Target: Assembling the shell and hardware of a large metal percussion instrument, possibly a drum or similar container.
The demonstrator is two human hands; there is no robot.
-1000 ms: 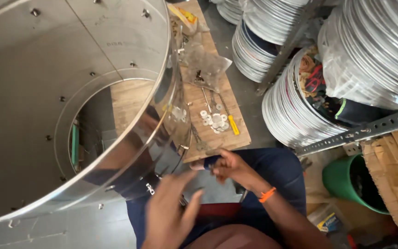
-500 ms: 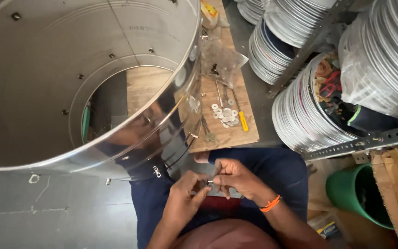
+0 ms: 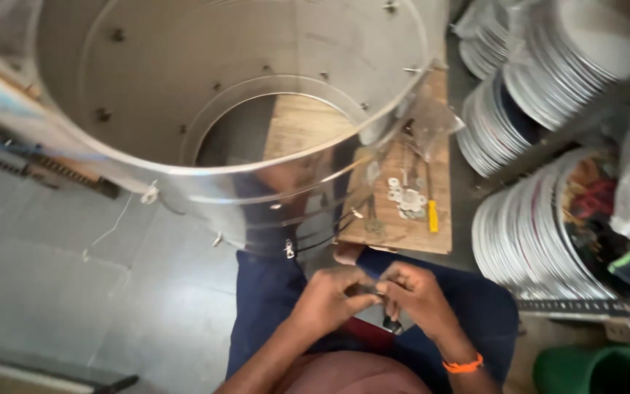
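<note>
My left hand (image 3: 329, 298) and my right hand (image 3: 418, 295) meet over my lap, fingertips pinched together on a small dark metal part (image 3: 373, 290) that is too small to make out. An orange band circles my right wrist. Just beyond the hands stands a large shiny steel drum (image 3: 242, 109), open at the top, with bolts through its wall. To the drum's right a wooden board (image 3: 410, 230) carries loose washers (image 3: 406, 198) and a yellow-handled tool (image 3: 432, 217).
Stacks of round metal discs (image 3: 534, 87) fill the right side, more of them by a perforated steel angle bar (image 3: 592, 306). A green bucket (image 3: 585, 368) sits at bottom right. Grey floor tiles (image 3: 74, 292) lie to the left.
The view has swung left, so the drum now sits more central. My hands have drawn closer together on the small part and stay over my lap.
</note>
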